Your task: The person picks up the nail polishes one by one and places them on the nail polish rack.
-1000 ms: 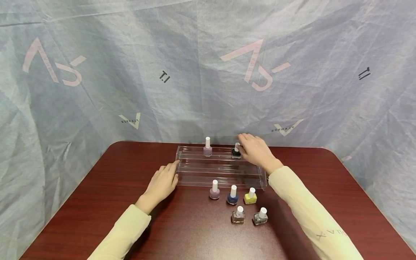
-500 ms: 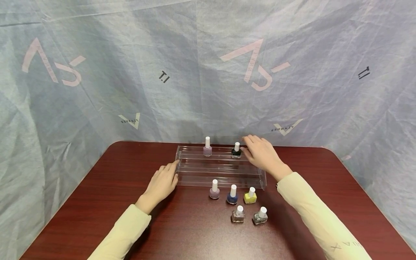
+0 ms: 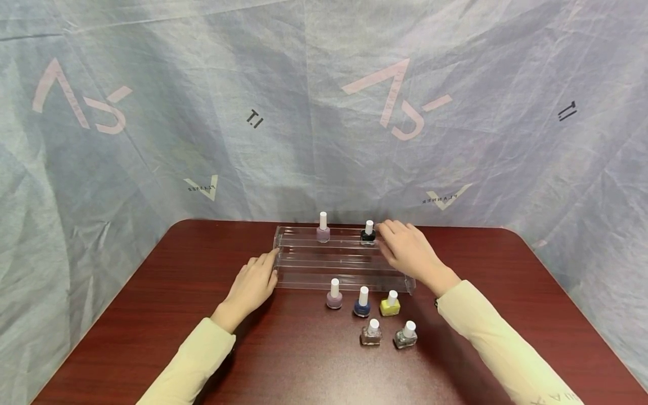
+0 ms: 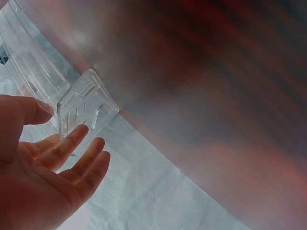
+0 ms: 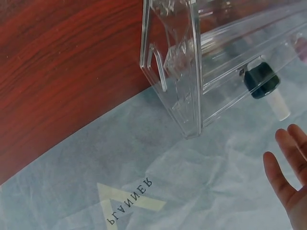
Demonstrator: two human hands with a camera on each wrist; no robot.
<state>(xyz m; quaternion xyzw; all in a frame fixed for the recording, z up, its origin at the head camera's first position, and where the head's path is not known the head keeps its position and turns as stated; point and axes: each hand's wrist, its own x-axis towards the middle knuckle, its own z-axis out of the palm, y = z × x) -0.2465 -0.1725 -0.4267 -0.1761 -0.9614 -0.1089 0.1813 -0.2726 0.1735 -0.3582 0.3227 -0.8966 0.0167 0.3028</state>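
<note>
A clear stepped rack [image 3: 341, 261] stands on the table, with a lilac nail polish bottle [image 3: 323, 234] and a dark green nail polish bottle [image 3: 368, 236] upright on its top tier. My left hand [image 3: 253, 283] rests at the rack's left end; in the left wrist view its fingers [image 4: 72, 141] lie loosely extended against the clear end panel [image 4: 88, 105]. Beside the dark green bottle, at the rack's right end, is my right hand [image 3: 411, 250], holding nothing. The right wrist view has its fingers [image 5: 290, 148] spread loosely, apart from the bottle's white cap [image 5: 278, 106].
In front of the rack stand a mauve bottle [image 3: 334, 300], a navy bottle [image 3: 361, 307] and a yellow bottle [image 3: 390, 306]. Nearer are a brownish glitter bottle [image 3: 371, 336] and a silver glitter bottle [image 3: 405, 338]. A grey cloth [image 3: 304, 112] hangs behind the table.
My right hand has come away from the dark green bottle, moving right and then slightly down toward the rack's right end. The left hand and the bottles have stayed put.
</note>
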